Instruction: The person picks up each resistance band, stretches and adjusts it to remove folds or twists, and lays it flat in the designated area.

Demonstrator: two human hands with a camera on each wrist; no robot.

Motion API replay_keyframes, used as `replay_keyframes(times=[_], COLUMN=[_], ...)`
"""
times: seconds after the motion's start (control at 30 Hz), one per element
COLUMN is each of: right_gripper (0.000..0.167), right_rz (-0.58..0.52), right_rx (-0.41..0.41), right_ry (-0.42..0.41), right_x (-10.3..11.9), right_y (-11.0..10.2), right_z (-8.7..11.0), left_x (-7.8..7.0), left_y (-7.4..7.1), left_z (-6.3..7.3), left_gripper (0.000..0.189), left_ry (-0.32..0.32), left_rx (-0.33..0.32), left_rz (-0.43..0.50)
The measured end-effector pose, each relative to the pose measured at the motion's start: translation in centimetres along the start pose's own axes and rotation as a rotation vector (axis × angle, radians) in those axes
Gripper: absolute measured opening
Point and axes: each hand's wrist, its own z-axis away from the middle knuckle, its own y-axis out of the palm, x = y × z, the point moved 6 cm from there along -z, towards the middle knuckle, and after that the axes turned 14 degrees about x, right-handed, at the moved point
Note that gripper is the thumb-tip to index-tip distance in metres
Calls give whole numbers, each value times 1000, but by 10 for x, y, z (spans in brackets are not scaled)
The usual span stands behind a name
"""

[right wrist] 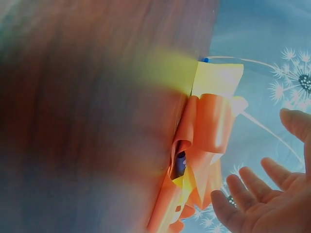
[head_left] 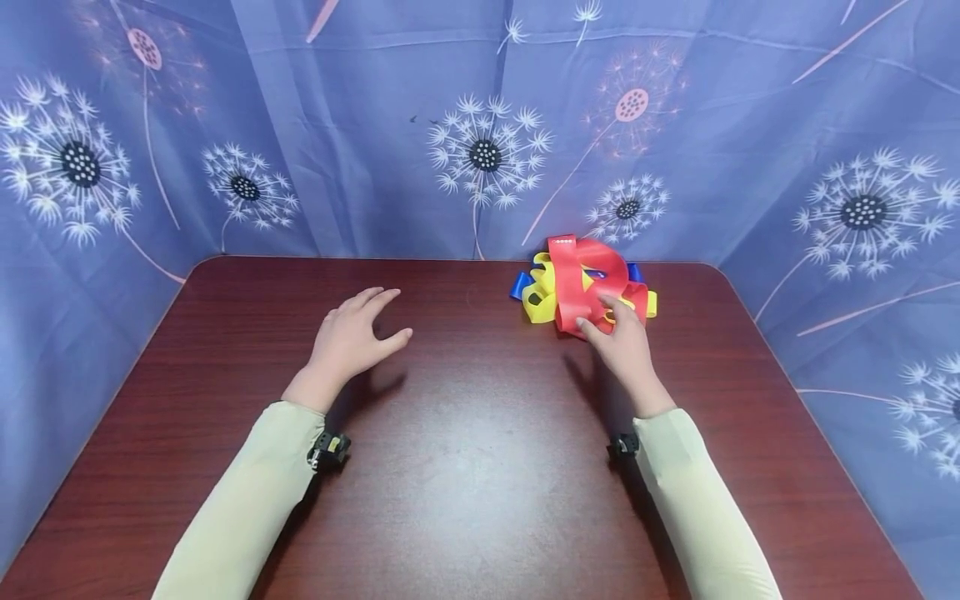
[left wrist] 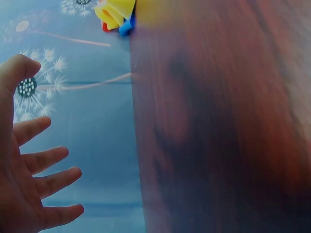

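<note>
Bundle of bands (head_left: 572,292) (red, yellow, blue) at tabletop's (head_left: 465,375) far edge, right of centre; broadest left to right, blue loop (head_left: 520,286) pointing left, yellow loop (head_left: 652,304) right. Red strip (head_left: 567,271) in front: long axis near-to-far; pale marks at far end, unreadable. Your left hand (head_left: 350,335): spread wide above tabletop. Your right hand (head_left: 626,343): wide, at bundle's near side; contact cannot be told.

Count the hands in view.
2: the left hand above the table, left of centre; the right hand close to the heap of ribbons.
</note>
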Motion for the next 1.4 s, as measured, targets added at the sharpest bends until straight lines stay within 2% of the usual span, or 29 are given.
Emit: replay_keyframes(times=[0.3, 0.43, 0.77, 1.07, 1.27, 1.4], right_gripper=[64, 62, 57, 55, 48, 45], right_rz=[-63, -59, -81, -147, -190, -179], right_rx=[31, 44, 61, 129, 127, 110], right_ry=[32, 45, 139, 217, 217, 215], right_x=[-2, -3, -5, -11, -11, -9], right_y=[-1, -1, 3, 6, 5, 2], right_z=[-5, -7, -11, -19, -21, -24], left_x=[-19, -25, -41, -53, -61, -67], left_y=[1, 4, 15, 22, 26, 27], left_z=[-12, -16, -23, -32, -37, -39], left_gripper=[69, 67, 64, 61, 60, 58], left_ry=[57, 77, 95, 104, 115, 125], left_rx=[-1, -9, 19, 53, 82, 87], left_rz=[27, 39, 73, 99, 117, 114])
